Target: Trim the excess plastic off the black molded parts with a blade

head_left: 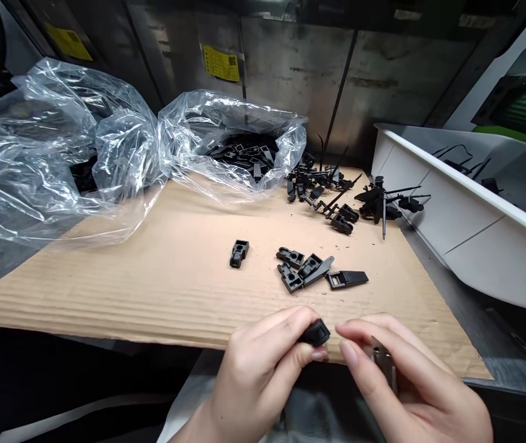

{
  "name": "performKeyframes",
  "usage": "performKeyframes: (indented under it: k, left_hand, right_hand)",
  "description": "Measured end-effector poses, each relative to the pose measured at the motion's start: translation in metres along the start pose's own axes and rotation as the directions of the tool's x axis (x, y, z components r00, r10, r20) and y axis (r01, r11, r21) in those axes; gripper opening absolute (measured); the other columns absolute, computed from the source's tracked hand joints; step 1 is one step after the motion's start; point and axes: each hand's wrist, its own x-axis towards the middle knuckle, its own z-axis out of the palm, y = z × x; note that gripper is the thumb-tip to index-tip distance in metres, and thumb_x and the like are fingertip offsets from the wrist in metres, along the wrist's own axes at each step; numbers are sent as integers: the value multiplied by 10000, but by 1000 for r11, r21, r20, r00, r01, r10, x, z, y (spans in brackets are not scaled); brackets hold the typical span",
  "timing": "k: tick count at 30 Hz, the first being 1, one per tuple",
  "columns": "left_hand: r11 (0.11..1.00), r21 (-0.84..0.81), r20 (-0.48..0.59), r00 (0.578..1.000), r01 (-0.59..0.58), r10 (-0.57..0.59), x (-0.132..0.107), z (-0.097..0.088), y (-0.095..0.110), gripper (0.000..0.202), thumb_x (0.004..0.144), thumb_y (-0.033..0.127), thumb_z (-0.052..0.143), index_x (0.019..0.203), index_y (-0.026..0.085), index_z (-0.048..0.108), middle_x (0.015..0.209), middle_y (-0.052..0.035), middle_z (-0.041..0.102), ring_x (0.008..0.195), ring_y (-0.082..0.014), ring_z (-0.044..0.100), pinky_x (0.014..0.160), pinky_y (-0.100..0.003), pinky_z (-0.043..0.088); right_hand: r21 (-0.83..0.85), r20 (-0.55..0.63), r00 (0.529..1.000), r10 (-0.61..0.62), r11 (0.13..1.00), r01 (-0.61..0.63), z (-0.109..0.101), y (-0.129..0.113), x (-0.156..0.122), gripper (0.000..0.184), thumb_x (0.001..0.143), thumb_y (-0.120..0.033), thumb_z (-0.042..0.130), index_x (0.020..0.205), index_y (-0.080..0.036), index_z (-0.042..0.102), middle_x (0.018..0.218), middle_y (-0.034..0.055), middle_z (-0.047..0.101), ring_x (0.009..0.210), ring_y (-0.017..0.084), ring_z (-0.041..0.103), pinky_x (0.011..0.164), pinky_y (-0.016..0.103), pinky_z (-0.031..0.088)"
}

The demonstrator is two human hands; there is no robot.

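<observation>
My left hand point(263, 369) pinches a small black plastic part point(315, 333) between thumb and fingers, at the near edge of the cardboard sheet point(152, 289). My right hand point(405, 381) is right beside it, fingers curled round a small metal blade or tool point(382, 360), its forefinger tip almost touching the part. Just beyond my hands lie several loose black parts point(311, 271) and a single one point(239, 253) to their left.
A heap of black parts on sprues point(336, 197) lies at the cardboard's far right. Two clear plastic bags point(239, 147) point(45, 154) with black parts sit at the back and left. A white bin point(456, 209) stands on the right, metal panels behind.
</observation>
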Motion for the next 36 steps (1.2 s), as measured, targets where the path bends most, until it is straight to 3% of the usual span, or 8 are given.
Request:
performKeyframes:
  k: [3,6,12,20,25,27,32,36]
  left_hand:
    - [999,35,-3,1000,-26,26,-2,2,-1,174,802,61,493,946,122,569,847,-75,667,784,-156,643,681,-181,521]
    - [997,57,-22,998,-57,58,-3,5,-1,193,784,22,487,939,101,572,851,-79,654,808,-143,630,726,-163,507]
    - [987,129,-43,994,-94,100,-2,7,0,249,762,-6,454,946,119,566,864,-79,649,811,-150,629,710,-185,519]
    - [983,158,-60,992,-97,108,-4,8,-2,221,751,0,471,915,94,585,845,-106,667,783,-165,649,689,-193,526]
    - [980,161,-8,993,-118,120,-3,8,-1,228,773,18,434,922,117,575,837,-84,670,737,-158,658,658,-202,535]
    - [982,149,-4,993,-116,118,-3,7,-1,216,779,20,440,915,121,574,827,-77,668,740,-157,657,674,-199,531]
    - [993,79,23,996,-87,86,-2,3,1,222,780,10,452,940,126,553,844,-73,664,782,-162,646,699,-207,526]
    - [997,53,52,997,-61,59,0,2,4,228,778,14,448,960,112,543,885,-94,663,797,-171,642,712,-227,525]
  right_hand:
    - [-55,152,983,-103,992,112,-6,0,6,160,762,-76,530,859,-192,582,758,11,594,641,103,600,552,146,489]
    - [-135,250,953,-171,969,209,-13,1,9,178,763,-40,504,877,-164,562,736,19,589,637,97,591,599,154,495]
    - [-397,359,858,-367,773,496,-21,3,12,180,808,-76,424,886,-128,578,761,72,626,641,137,620,595,202,507]
    - [-532,501,757,-419,541,652,-23,-1,17,255,815,-72,353,858,-118,600,704,75,630,506,142,593,383,227,428]
    - [-448,605,715,-352,591,670,-26,1,20,277,803,-57,335,844,-161,589,660,27,573,546,129,568,460,219,432]
    - [-431,612,726,-312,639,637,-29,6,23,244,813,-90,356,840,-181,581,653,8,553,550,125,552,460,219,413]
    - [-490,442,869,-221,752,441,-35,25,27,118,809,-170,436,791,-203,548,702,-12,553,517,87,530,468,200,397]
    - [-522,357,918,-174,778,351,-31,37,18,115,789,-188,438,754,-205,546,672,-16,552,495,90,520,477,210,396]
